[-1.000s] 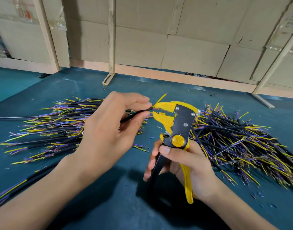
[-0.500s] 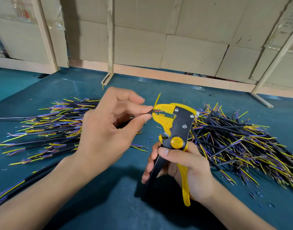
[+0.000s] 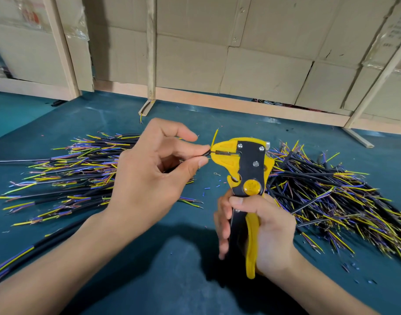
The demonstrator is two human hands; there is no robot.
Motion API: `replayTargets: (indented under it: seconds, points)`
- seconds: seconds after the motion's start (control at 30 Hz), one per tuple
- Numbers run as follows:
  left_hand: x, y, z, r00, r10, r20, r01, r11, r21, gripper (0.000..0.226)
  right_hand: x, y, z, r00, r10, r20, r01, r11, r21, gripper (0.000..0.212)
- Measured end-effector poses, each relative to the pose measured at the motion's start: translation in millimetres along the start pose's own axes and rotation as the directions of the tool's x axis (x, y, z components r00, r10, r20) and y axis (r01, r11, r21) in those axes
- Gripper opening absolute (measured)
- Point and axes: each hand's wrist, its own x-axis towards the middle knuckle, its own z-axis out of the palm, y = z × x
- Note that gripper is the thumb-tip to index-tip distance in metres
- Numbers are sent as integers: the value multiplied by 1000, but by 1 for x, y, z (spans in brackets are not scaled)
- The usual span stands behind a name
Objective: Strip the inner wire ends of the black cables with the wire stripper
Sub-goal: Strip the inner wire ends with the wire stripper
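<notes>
Yellow-and-black wire stripper (image 3: 245, 169) upright in right hand (image 3: 260, 228), head pointing left, handles pulled close together, so judged mid-squeeze on one inner wire. Left hand (image 3: 149, 178) pinches a black cable (image 3: 207, 153) between thumb tip and index finger right at the stripper's mouth; cable end touching the yellow jaws, one conductor fed into the slot, a spare yellow conductor (image 3: 215, 137) bent up and clear of the head. Remaining left fingers curled loosely under, not seen holding anything else. Right-hand fingers wrapped round both handles, thumb laid across the front just under the yellow pivot knob (image 3: 251, 187); firm clenched grasp on the tool, no gap seen between the handles at the palm. To do the step well, I'd say: keep only one conductor in the slot, hold the cable straight in line with the jaws, pinch close to the mouth so it can't slip back, squeeze fully in one go, keep the other conductors folded away. Risk: a stray strand caught or copper nicked if it sits skewed. Cannot tell how deep the wire sits in the blades. Piles of black cables lie on the teal table (image 3: 172, 269): left pile (image 3: 70, 173) behind the left hand, right pile (image 3: 331, 194) beside the stripper. Small insulation offcuts (image 3: 206, 188) are scattered between the hands.
</notes>
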Motion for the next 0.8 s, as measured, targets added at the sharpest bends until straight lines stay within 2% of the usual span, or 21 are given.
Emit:
replayTargets:
  seconds: [0.17, 0.33, 0.5, 0.6, 0.7, 0.8]
  points:
    - [2, -5, -5, 999, 13, 43, -18, 993, 113, 33, -2, -4, 2, 995, 100, -12, -99, 993, 58, 28]
    - [1, -3, -3, 1000, 9, 8, -9, 998, 60, 31, 1, 2, 3, 992, 91, 84, -94, 995, 36, 28]
    - [0, 1, 1, 1000, -6, -19, 7, 1000, 29, 34, 2, 3, -1, 990, 62, 130, -66, 997, 31, 45]
    - [-1, 2, 3, 1000, -10, -12, 11, 1000, 11, 35, 2, 4, 1, 990, 47, 131, -55, 997, 51, 40]
    - [-2, 1, 3, 1000, -17, 7, 17, 1000, -7, 34, 2, 6, 3, 991, 18, 133, -28, 997, 74, 25]
    - [-3, 0, 2, 1000, -1, 20, 1, 1000, 1, 33, 3, 7, 4, 991, 8, 133, -21, 995, 97, 24]
